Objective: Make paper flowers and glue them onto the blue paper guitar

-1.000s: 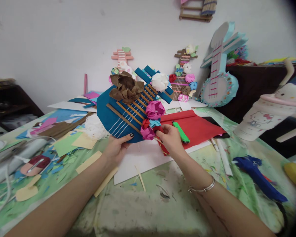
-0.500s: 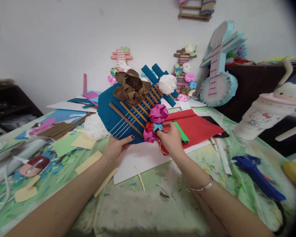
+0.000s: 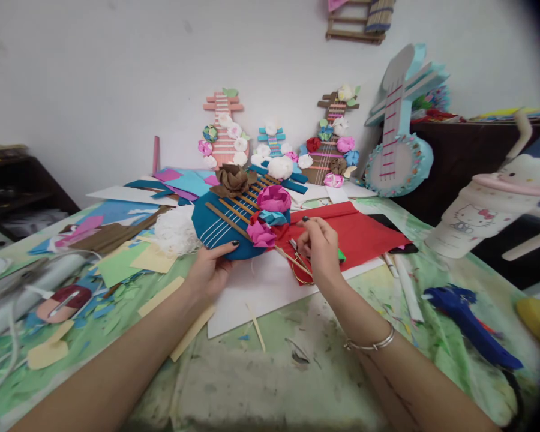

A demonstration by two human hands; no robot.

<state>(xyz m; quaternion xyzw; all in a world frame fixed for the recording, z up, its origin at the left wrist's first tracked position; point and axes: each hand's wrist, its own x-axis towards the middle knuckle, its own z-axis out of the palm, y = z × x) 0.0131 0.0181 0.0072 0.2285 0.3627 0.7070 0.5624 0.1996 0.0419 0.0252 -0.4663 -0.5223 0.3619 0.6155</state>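
A dark blue paper pipa (image 3: 206,223), with white strings, brown strips and paper flowers, is tilted above the table. My left hand (image 3: 211,264) grips its lower edge, thumb on the front. Along its right side sit a magenta paper flower (image 3: 273,198), a light blue flower (image 3: 273,219) and a pink one (image 3: 261,234). A brown paper flower (image 3: 233,179) is on the upper left. My right hand (image 3: 319,246) is apart from the pipa, fingers curled in over the red paper (image 3: 364,237); what they hold, if anything, is hidden. Scissors (image 3: 302,275) with gold loops lie beside it.
Finished paper pipas (image 3: 227,135) lean on the wall. A blue glue gun (image 3: 472,324) and a tumbler (image 3: 472,216) stand or lie to the right. White shredded paper (image 3: 173,231) and paper scraps (image 3: 121,264) cover the left. A white sheet (image 3: 247,294) lies beneath the pipa.
My right hand has let go of the flowers at the pipa's edge and moved slightly right. The pipa has been lowered and tipped back, uncovering the pipas behind.
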